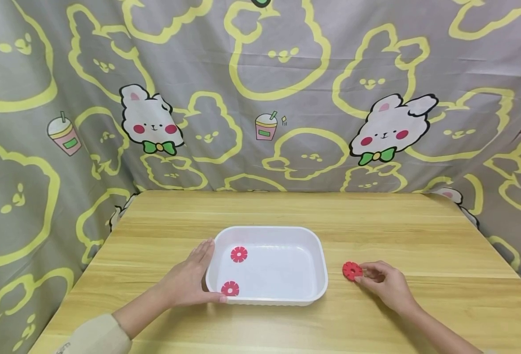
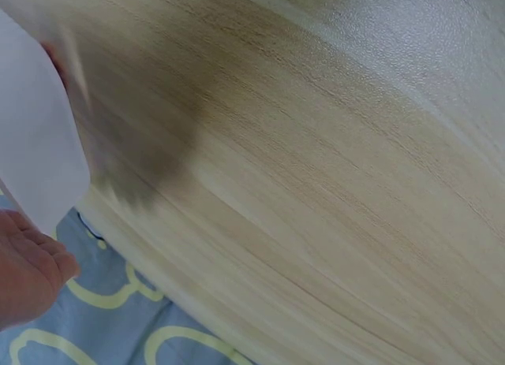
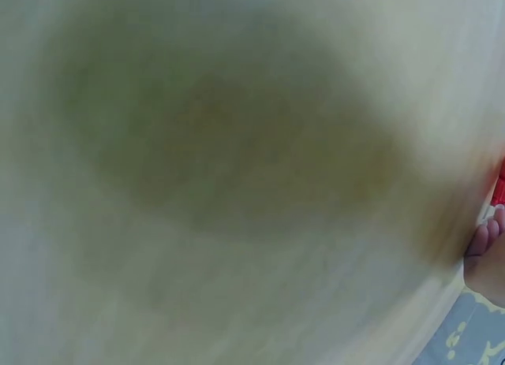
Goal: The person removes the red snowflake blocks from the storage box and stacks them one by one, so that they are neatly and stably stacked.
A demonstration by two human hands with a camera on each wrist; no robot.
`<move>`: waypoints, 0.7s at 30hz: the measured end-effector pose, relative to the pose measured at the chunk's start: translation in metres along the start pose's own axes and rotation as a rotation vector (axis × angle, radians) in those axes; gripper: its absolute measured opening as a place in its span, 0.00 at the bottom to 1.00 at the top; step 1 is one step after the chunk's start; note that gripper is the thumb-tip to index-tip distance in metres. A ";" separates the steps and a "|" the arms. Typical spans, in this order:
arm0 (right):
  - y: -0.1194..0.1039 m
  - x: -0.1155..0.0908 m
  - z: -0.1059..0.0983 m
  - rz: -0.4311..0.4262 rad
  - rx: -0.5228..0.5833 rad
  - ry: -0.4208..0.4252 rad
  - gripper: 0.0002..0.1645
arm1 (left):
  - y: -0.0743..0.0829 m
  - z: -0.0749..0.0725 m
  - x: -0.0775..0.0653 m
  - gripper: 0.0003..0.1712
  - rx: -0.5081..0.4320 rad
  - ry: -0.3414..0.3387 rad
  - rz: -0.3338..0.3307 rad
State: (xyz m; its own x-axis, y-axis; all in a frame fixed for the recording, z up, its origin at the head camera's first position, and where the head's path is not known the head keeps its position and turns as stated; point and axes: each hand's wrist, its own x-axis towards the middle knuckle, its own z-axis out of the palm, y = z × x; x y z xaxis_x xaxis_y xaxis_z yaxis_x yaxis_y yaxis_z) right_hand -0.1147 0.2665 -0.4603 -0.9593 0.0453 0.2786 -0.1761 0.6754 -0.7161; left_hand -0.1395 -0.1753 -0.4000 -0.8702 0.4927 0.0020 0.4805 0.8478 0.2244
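Observation:
A white rectangular plastic tray point(image 1: 282, 300) stands on the wooden table. My left hand point(image 1: 192, 280) holds its near left corner, the fingers along the left wall and the thumb at the front rim. Inside, at the left, lie two flat red notched discs with centre holes, a farther disc point(image 1: 239, 254) and a nearer disc point(image 1: 230, 289). To the right of the tray, my right hand point(image 1: 388, 285) pinches a red snowflake building disc point(image 1: 352, 271) between thumb and fingers, close above the tabletop. The right wrist view shows only a sliver of this hand and some red at its right edge.
The wood-grain table point(image 1: 287, 209) reaches back to a grey curtain point(image 1: 251, 162) printed with yellow outlines and white rabbits. The curtain also hangs along the left and right sides.

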 end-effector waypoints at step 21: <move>-0.001 0.000 0.000 0.018 0.000 0.017 0.15 | -0.001 0.001 -0.001 0.70 -0.005 0.006 -0.001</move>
State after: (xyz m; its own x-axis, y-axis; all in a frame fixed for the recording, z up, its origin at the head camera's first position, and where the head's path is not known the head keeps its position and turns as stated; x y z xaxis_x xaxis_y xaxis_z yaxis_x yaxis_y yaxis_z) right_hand -0.1146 0.2655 -0.4598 -0.9585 0.0701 0.2764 -0.1586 0.6744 -0.7211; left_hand -0.1393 -0.1761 -0.4010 -0.8714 0.4905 0.0072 0.4789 0.8474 0.2292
